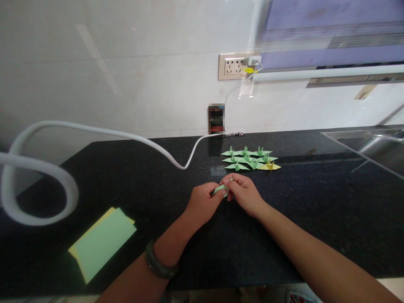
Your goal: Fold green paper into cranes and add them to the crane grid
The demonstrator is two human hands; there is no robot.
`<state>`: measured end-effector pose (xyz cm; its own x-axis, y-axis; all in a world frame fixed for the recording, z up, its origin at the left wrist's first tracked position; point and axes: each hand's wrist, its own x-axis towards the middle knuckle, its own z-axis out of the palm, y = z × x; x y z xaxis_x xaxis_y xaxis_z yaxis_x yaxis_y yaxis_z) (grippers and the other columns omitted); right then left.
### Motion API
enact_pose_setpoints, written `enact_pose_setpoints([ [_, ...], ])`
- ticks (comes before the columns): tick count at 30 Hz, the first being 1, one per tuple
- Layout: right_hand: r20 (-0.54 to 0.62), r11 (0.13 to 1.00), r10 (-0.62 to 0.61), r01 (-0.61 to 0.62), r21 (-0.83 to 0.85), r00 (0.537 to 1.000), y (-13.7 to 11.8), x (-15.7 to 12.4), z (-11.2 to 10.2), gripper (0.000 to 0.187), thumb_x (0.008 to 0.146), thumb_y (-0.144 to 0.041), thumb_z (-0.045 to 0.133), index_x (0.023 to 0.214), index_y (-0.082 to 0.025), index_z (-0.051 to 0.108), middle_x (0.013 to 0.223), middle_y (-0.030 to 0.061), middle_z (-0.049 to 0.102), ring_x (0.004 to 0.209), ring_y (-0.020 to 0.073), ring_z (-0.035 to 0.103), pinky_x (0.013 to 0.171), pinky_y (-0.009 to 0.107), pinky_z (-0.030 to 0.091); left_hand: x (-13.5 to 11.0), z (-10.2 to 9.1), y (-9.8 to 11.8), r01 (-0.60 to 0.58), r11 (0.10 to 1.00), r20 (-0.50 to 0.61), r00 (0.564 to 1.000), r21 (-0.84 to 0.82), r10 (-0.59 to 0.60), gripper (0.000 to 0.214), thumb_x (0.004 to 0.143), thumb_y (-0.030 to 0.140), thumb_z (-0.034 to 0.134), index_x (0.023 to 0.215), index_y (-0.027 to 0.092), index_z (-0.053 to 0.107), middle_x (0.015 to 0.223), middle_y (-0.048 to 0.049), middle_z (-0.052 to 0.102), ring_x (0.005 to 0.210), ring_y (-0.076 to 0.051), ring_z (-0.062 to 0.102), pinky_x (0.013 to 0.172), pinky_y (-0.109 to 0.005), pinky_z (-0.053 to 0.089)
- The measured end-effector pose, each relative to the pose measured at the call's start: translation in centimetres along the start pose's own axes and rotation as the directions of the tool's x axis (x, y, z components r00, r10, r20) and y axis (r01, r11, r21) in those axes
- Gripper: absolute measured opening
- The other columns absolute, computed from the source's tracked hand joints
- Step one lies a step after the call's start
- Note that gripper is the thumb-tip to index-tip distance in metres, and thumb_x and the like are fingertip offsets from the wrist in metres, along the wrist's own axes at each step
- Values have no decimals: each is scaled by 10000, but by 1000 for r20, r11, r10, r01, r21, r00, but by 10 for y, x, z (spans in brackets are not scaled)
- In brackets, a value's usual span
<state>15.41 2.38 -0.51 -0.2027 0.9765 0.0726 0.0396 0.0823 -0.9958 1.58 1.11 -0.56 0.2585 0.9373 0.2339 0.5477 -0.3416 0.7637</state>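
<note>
On the black desk (315, 210), with a stack of sheets (102, 242) at left and finished cranes (249, 160) behind, our left hand (202, 204) and right hand (244, 195) both pinch a small green paper (221, 189) at the middle. We judge it mid-fold, needing a precise crease.

A small, narrowly folded pale-green paper piece (221, 188) is pinched between left hand (202, 203) and right hand (244, 195), slanting upward.

Black counter (126, 181) meets pale tiled wall (126, 63), with perhaps a sink (372, 145) at right.
</note>
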Motion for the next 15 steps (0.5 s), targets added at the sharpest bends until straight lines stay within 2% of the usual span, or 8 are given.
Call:
enact_pose_setpoints([
  [8,11,995,56,-56,83,998,-4,1,0,136,683,-177,425,710,-144,554,556,-16,541,441,74,465,449,199,388,1,0,-1,40,990,59,998,-132,-32,301,755,394,420,744,159,608,669,-1,607,604,-112,513,559,-206,354],
  [15,13,991,79,-80,107,997,-4,0,1,145,663,-156,417,704,-144,556,550,-11,546,455,82,483,458,204,404,0,-1,0,36,993,48,998,-109,-31,316,765,399,399,732,160,604,648,3,599,589,-110,508,543,-208,350],
])
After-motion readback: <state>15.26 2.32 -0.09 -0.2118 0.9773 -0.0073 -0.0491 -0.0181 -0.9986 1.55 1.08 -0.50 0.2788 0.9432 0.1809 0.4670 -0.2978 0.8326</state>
